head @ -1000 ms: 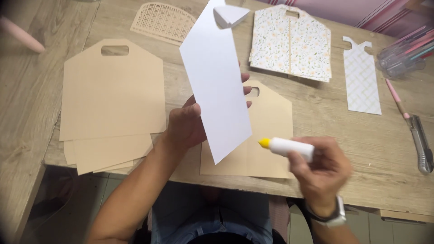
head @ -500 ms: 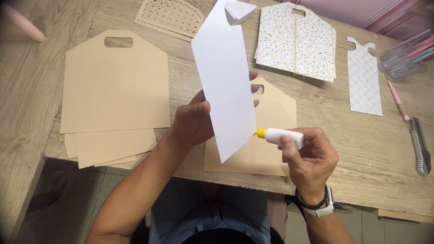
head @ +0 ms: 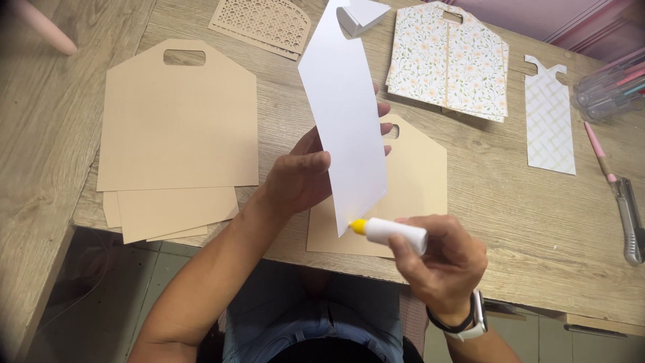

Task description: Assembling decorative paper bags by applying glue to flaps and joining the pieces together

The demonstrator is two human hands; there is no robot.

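The left hand has its grip closed on a long white paper strip, thumb on the near face and fingers behind, and holds it upright above the table; the folded top end of the strip points to 12 o'clock. The right hand is clenched around a white glue stick, and its yellow tip touches the lower corner of the strip, at about 6 o'clock of the paper. The step in hand seems to be the gluing of the strip's bottom edge. The next move probably calls for a steady paper and a light pull of the tip along the edge, because the strip is thin and bends easily. Directly behind the strip a tan card bag shape lies flat on the table. At 9 o'clock lies a stack of tan card pieces, at 1 o'clock a flowered paper piece, and at 3 o'clock a lattice paper cutout and a craft knife.
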